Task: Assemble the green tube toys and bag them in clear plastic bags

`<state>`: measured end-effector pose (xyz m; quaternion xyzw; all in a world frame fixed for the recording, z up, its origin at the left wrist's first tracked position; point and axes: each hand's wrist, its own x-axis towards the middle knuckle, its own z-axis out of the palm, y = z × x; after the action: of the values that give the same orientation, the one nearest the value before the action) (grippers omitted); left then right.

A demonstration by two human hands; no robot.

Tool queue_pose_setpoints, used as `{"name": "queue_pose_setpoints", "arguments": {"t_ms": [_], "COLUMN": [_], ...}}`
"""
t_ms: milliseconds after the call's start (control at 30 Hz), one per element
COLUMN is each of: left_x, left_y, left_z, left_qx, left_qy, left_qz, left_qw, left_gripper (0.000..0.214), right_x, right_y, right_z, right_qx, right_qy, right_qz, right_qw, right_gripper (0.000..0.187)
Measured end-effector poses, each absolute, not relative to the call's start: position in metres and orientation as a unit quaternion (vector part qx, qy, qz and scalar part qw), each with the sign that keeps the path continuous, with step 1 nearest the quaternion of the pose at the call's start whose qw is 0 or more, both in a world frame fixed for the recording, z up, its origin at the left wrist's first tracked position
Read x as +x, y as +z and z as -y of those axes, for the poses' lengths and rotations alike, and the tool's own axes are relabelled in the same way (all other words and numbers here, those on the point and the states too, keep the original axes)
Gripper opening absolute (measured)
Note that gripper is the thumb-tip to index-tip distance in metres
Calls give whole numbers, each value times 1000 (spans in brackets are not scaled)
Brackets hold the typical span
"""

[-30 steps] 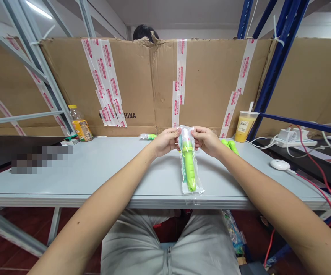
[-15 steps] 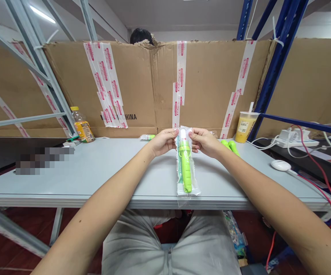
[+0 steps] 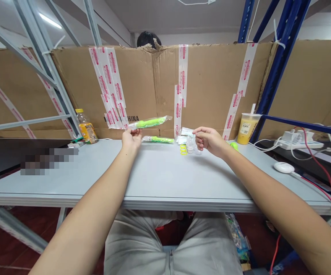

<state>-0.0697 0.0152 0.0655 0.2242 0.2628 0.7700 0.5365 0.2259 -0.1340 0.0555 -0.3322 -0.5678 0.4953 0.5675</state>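
Observation:
My left hand point(image 3: 131, 138) pinches one end of a clear plastic bag holding a green toy point(image 3: 150, 122), held level in the air above the far side of the grey table point(image 3: 102, 172). A second bagged green toy point(image 3: 157, 139) lies on the table just behind and to the right of that hand. My right hand point(image 3: 208, 139) hovers with its fingers curled and nothing visible in them, beside small yellow rings point(image 3: 183, 149) and small clear parts point(image 3: 192, 147). An empty clear bag point(image 3: 187, 132) lies behind them.
A taped cardboard wall point(image 3: 211, 84) closes off the back of the table; a person's head shows above it. A yellow drink bottle point(image 3: 86, 128) stands back left, a yellow cup with a straw point(image 3: 246, 128) back right. A power strip point(image 3: 296, 139), cables and a white puck point(image 3: 283, 167) lie right.
Both hands held the bagged green toy upright at the table's middle. Now my left hand has carried it alone to the back left, and my right hand has let go and moved right.

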Motion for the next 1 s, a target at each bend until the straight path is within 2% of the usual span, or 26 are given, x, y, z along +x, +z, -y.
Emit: {"name": "queue_pose_setpoints", "arguments": {"t_ms": [200, 633, 800, 1000], "left_x": [-70, -44, -52, -47], "left_y": [41, 37, 26, 15], "left_z": [-43, -77, -72, -65], "left_qx": [241, 327, 371, 510], "left_qy": [737, 654, 620, 543], "left_qz": [-319, -409, -475, -538], "left_qw": [545, 545, 502, 394], "left_gripper": [29, 23, 17, 16], "right_x": [226, 228, 228, 229], "right_y": [54, 44, 42, 47], "right_z": [132, 123, 122, 123], "right_qx": [-348, -358, -373, -384], "right_qy": [482, 472, 470, 438], "right_qz": [585, 614, 616, 622], "right_qw": [551, 521, 510, 523], "right_gripper": [23, 20, 20, 18]}}
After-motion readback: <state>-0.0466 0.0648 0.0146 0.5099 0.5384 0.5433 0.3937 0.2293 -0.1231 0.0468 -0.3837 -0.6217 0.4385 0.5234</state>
